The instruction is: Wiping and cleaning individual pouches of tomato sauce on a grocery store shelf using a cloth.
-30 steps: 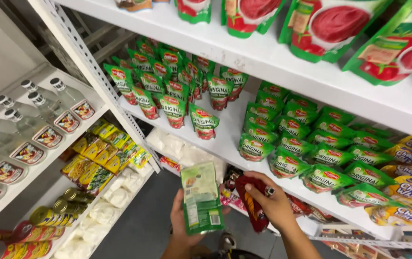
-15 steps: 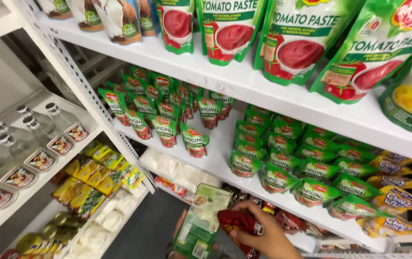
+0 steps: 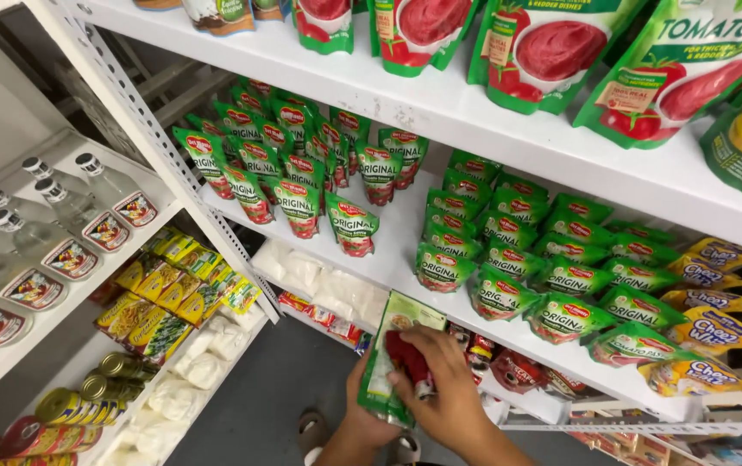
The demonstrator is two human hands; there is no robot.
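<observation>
Low in the head view, just below the front edge of the middle shelf (image 3: 405, 259), both hands meet on a pale green pouch (image 3: 388, 354). The left hand (image 3: 362, 406) comes up from beneath and grips the pouch along its lower left side, fingers wrapped behind it so only the thumb side shows. The right hand (image 3: 440, 388) lies over the pouch front, its fingers curled and pinching a small red sachet (image 3: 408, 358) against the pouch face. The pouch stands roughly upright, tilted a little to the right, its top corner overlapping the shelf's front edge.

On the middle shelf, green stand-up sauce pouches (image 3: 509, 259) sit in rows from the back to the front edge, with yellow pouches (image 3: 716, 319) at the right end. The top shelf (image 3: 474, 112) carries large tomato paste pouches (image 3: 552, 52) leaning over its front edge. On the neighbouring rack to the left, clear glass bottles (image 3: 60, 216) with silver caps lie along the upper shelf, yellow-green packets (image 3: 172, 285) sit below them, and gold-lidded tins (image 3: 103, 388) rest lower down near the left corner. White packets (image 3: 328, 285) fill the shelf beneath the middle one
</observation>
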